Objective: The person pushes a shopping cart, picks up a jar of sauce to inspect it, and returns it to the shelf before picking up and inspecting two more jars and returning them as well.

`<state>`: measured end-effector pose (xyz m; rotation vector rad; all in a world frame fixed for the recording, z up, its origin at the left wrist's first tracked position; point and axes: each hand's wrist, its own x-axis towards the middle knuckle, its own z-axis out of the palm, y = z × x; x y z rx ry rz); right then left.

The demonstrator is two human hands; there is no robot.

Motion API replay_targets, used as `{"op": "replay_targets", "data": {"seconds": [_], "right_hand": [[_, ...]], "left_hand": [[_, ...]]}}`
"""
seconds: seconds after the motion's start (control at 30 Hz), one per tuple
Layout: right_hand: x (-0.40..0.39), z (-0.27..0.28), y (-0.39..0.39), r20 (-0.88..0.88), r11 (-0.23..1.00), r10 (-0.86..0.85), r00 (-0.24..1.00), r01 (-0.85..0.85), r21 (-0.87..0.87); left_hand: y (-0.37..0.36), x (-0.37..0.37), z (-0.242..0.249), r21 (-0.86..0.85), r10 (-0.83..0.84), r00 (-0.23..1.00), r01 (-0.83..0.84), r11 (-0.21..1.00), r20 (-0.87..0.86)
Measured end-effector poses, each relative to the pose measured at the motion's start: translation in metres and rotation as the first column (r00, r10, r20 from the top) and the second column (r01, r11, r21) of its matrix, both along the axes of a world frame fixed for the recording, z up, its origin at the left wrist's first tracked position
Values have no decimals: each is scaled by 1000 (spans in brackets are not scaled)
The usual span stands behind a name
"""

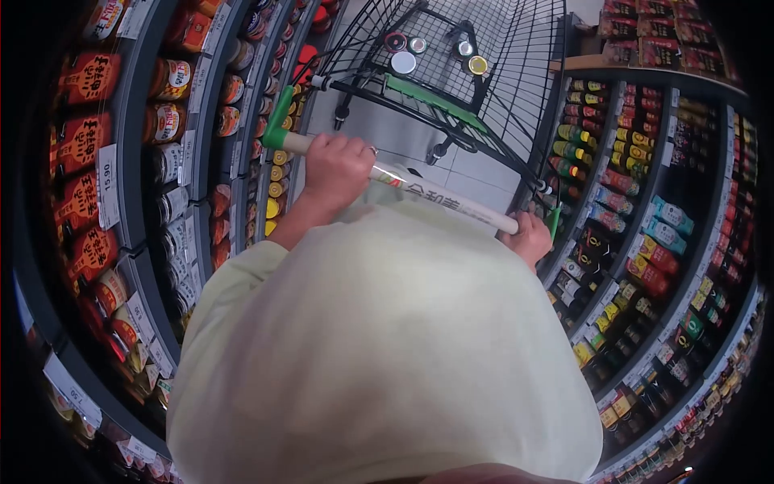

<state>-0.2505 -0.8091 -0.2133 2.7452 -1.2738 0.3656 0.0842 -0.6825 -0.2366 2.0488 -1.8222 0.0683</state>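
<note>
My left hand (337,171) is wrapped round the left part of the cart's pale handle (443,199), close to its green end piece; a ring shows on one finger. At the handle's right end my right hand (530,239) is closed round the bar, beside the other green end. Beyond the handle stands the wire shopping cart (516,64). Several jars with round lids stand in its basket, among them one with a white lid (403,63) and one with a yellow lid (478,65).
Shelves (129,145) of jars and red packs with price tags run close along my left. More shelves (645,210) with bottles and pouches line the right. Dark red packs (657,32) are stacked at the upper right. Tiled floor (468,173) shows under the cart.
</note>
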Motion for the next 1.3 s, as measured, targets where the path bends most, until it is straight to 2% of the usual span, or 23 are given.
{"op": "replay_targets", "data": {"seconds": [0.23,0.33,0.47,0.53,0.57,0.67,0.73,0.77,0.8,0.83,0.87,0.9,0.93,1.0,1.07,1.13,1.2,1.3], "right_hand": [[-3,-7,-6,30,996,-85,996,84,13],[-3,-9,-14,64,999,-24,998,28,-47],[-13,-11,-30,52,999,17,998,-18,29],[-19,-13,-44,28,995,95,995,-96,38],[-20,-14,-47,2,995,97,995,-97,-3],[-18,-10,-57,32,996,79,996,-80,33],[-23,2,-67,-13,969,119,993,-113,221],[-24,9,-71,24,941,144,989,-144,307],[-21,20,-76,64,905,165,984,-177,386],[-20,25,-80,70,906,150,986,-166,391],[-20,29,-84,157,871,165,974,-219,440],[-20,35,-90,242,833,177,954,-276,479],[-18,40,-100,244,837,168,955,-269,476],[-7,48,-127,276,873,287,917,-369,320],[20,57,-155,268,894,306,913,-373,248],[51,57,-183,272,892,341,900,-401,209],[91,50,-205,308,875,408,859,-465,138],[146,15,-240,353,803,330,876,-457,384]], "left_hand": [[-9,2,3,-8,-36,999,36,999,-16],[-13,-2,7,-20,-1,996,0,1000,-84],[-16,-3,8,85,17,1000,-18,996,9],[-23,-3,16,106,-67,996,73,992,-58],[-26,-3,21,122,-60,997,65,990,-39],[-39,-2,42,153,-102,990,116,981,-95],[-49,1,53,278,-71,963,146,950,-261],[-52,3,53,291,-83,964,158,944,-254],[-56,4,52,289,-11,947,109,951,-322],[-61,6,51,288,62,919,57,956,-388],[-67,8,50,292,52,921,68,954,-385],[-73,10,49,215,25,924,63,975,-382],[-80,13,48,134,-4,926,58,989,-376],[-95,11,43,108,-13,948,50,993,-318],[-110,5,37,70,-17,965,37,997,-263],[-123,-1,33,155,14,978,19,988,-209],[-132,-5,29,172,-27,966,73,982,-255],[-138,-2,33,344,6,980,64,937,-198]]}}
